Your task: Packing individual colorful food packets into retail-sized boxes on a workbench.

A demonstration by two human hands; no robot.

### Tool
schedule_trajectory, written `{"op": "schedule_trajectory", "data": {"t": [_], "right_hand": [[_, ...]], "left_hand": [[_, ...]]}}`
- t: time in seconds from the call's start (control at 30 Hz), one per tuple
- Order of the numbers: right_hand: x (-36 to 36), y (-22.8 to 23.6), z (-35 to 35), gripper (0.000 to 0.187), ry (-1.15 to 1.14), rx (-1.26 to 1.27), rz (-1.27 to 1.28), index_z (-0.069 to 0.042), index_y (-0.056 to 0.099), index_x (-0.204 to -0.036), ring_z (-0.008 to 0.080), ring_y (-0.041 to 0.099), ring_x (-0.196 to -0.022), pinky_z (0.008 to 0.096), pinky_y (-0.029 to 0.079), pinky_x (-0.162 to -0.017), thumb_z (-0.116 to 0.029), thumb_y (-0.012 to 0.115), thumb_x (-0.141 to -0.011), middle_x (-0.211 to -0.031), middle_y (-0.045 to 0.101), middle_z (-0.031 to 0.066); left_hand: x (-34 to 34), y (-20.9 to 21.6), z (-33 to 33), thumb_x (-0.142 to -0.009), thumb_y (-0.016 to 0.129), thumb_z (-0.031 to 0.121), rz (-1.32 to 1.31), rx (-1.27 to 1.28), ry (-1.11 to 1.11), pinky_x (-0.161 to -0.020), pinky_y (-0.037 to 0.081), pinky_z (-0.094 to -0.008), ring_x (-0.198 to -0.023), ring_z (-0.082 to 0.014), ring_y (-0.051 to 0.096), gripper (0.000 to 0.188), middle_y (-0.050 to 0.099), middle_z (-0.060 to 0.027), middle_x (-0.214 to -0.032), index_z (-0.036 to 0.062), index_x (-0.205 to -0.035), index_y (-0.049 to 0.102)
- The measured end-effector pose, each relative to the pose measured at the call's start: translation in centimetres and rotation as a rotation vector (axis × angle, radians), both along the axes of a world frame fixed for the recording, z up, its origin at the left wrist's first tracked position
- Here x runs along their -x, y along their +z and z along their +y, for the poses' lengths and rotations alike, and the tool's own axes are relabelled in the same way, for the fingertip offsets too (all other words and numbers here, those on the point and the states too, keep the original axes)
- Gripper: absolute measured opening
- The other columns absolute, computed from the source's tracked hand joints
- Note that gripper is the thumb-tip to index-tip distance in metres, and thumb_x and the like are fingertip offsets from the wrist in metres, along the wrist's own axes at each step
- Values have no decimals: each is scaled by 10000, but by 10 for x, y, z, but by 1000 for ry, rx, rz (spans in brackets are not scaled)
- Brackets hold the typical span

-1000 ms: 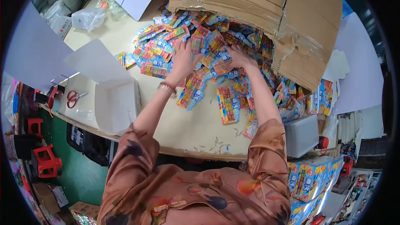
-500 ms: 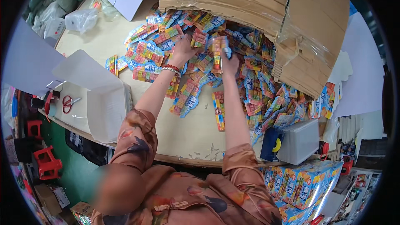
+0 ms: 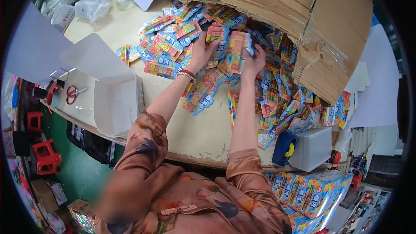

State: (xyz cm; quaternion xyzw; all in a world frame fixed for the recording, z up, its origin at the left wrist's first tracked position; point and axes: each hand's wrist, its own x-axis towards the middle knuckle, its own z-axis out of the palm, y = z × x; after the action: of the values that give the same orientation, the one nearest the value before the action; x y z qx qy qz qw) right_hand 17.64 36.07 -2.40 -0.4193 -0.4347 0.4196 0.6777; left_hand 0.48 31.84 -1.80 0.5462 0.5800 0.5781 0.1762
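Note:
A pile of flat, bright packs (image 3: 164, 45) with wavy blue edges and rows of coloured blocks spreads over the table. My right hand (image 3: 253, 63) is closed on one flat pack (image 3: 236, 51), held up in front of the pile. Close by on the left, my left hand (image 3: 200, 56) has its thumb and fingers at the edge of another flat pack (image 3: 215, 34) and grips it. Part of its fingers is hidden. A large torn cardboard box (image 3: 268, 0) lies tipped behind the pile, its opening toward the packs.
To the left stands an open whitish plastic bin (image 3: 117, 99), with red-handled scissors (image 3: 73, 95) farther left. On the right are a clear plastic container (image 3: 310, 149) and a blue tape dispenser (image 3: 284, 148). Printed boxes (image 3: 310, 193) stack below the table edge.
The view has shifted a little. My hands are still at the pile; the pack in my right hand now turns its broad face more toward me and sits nearer my left hand.

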Motion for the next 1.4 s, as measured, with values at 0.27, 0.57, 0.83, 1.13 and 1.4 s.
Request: {"op": "schedule_trajectory", "data": {"t": [0.27, 0.57, 0.83, 1.13, 1.4], "right_hand": [[-9, 21, -10, 332, 335, -9, 144, 37, 591, -1131, 137, 594, -921, 259, 459, -845, 98, 632, -807, -1030, 634, 76], [-33, -7, -16, 362, 356, 310, 1, 34, 579, -1155, 174, 581, -1010, 303, 446, -905, 84, 649, -803, -1099, 622, 101], [-38, -1, -21, 395, 545, 442, 166, 44, 591, -1140, 192, 578, -1017, 300, 432, -920, 99, 666, -756, -1115, 618, 118], [5, -13, -47, 437, 152, 30, -732, 7, 556, -1182, 201, 562, -989, 316, 448, -837, -155, 710, -807, -1120, 580, 120], [-24, 21, -64, 617, 731, 457, -126, -1, 490, -1247, 187, 596, -1027, 333, 466, -878, -109, 788, -718, -1149, 611, 94]], "left_hand": [[-21, 4, 1, -946, 503, 415, -101, 77, -46, -757, 443, -442, -893, -396, 594, 449, 585, -257, -918, 12, -1121, 413], [-58, -25, -27, -788, 755, 267, -641, 242, -193, -841, 489, -312, -1036, -214, 582, 708, 528, -187, -1239, -61, -1256, 339], [-61, -43, -26, -942, 553, 328, -757, 160, -22, -962, 409, -355, -1134, -247, 517, 613, 514, -131, -1282, -5, -1370, 267], [-84, -33, -67, -889, 631, 97, -931, 72, -105, -1014, 391, -329, -1191, -163, 473, 695, 456, -88, -1303, 48, -1413, 178], [-70, -7, -43, -987, 449, 326, -604, 82, -213, -913, 410, -370, -1042, -240, 544, 411, 530, -151, -1178, -3, -1233, 429]]}}
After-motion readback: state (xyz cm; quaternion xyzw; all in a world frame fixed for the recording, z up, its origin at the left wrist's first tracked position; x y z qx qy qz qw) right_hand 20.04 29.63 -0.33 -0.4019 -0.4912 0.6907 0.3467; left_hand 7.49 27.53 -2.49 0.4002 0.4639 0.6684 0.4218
